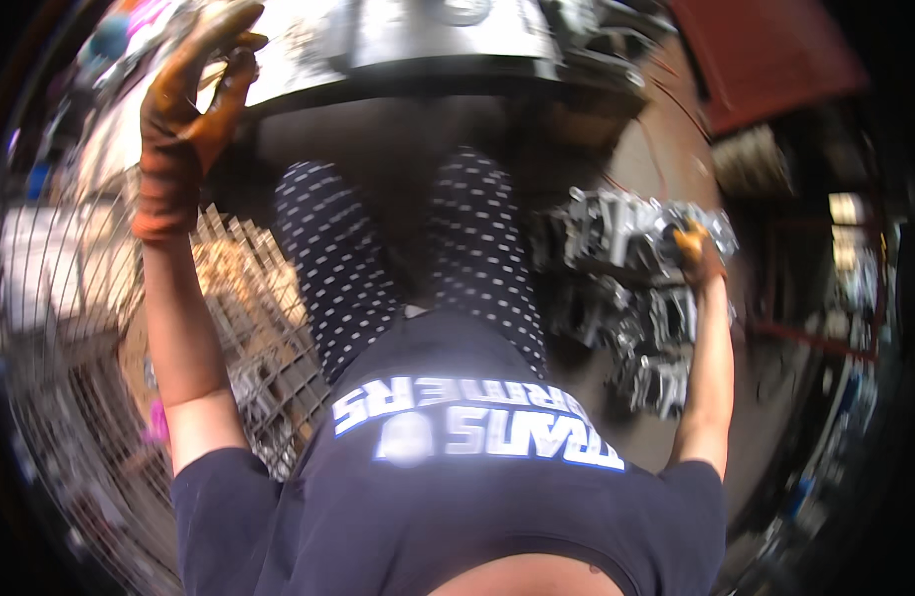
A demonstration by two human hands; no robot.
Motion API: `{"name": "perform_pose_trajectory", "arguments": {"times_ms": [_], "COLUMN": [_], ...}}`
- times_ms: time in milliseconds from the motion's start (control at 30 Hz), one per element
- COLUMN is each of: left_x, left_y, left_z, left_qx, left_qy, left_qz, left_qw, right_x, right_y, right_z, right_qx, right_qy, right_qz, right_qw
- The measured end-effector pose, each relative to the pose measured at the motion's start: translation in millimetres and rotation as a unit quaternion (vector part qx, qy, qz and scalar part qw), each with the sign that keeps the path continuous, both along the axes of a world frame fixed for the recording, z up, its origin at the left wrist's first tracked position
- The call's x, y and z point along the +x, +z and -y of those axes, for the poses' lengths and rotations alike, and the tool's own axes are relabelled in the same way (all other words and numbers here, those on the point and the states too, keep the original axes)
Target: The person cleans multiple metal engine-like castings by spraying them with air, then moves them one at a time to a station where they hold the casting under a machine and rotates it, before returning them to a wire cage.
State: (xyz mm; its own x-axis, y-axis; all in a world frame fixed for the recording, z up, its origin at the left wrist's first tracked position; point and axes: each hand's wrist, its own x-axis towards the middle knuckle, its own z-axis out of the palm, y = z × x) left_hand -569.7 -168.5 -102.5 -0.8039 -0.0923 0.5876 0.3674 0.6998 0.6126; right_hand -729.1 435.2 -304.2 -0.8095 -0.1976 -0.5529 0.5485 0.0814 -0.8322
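My left hand (pixel 199 94), in an orange work glove with dark stains, is raised at the upper left beside the bright metal worktop. Its fingers are bent and apart from the thumb, with nothing seen between them. Off to my right, my right hand (pixel 698 250), gloved the same way, has its fingers curled at the end of a silvery metal casting (pixel 616 226). This casting lies on top of a pile of similar castings (pixel 661 328). Blur hides exactly where the fingers grip.
Ahead of my knees stands a worktop (pixel 448 40) with shiny metal on it; more metal parts (pixel 607 60) sit at its right end. On the left is a wire mesh cage (pixel 70 258). A dark red panel (pixel 765 60) fills the upper right, with a cable (pixel 651 149) near it.
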Motion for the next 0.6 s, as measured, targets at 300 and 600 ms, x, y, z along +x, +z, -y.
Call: {"name": "perform_pose_trajectory", "arguments": {"times_ms": [300,600], "left_x": [340,402], "left_y": [3,-172], "left_z": [172,162], "left_qx": [-0.037,-0.129], "left_qy": [0.477,0.708], "left_qz": [-0.026,0.304], "left_qw": [0.878,0.625], "right_x": [-39,-26], "right_y": [-83,-66], "right_z": [-43,-20], "right_qx": [0.075,0.077], "right_qy": [-0.078,-0.069], "right_qz": [0.198,0.154], "right_qw": [0.974,0.983]}}
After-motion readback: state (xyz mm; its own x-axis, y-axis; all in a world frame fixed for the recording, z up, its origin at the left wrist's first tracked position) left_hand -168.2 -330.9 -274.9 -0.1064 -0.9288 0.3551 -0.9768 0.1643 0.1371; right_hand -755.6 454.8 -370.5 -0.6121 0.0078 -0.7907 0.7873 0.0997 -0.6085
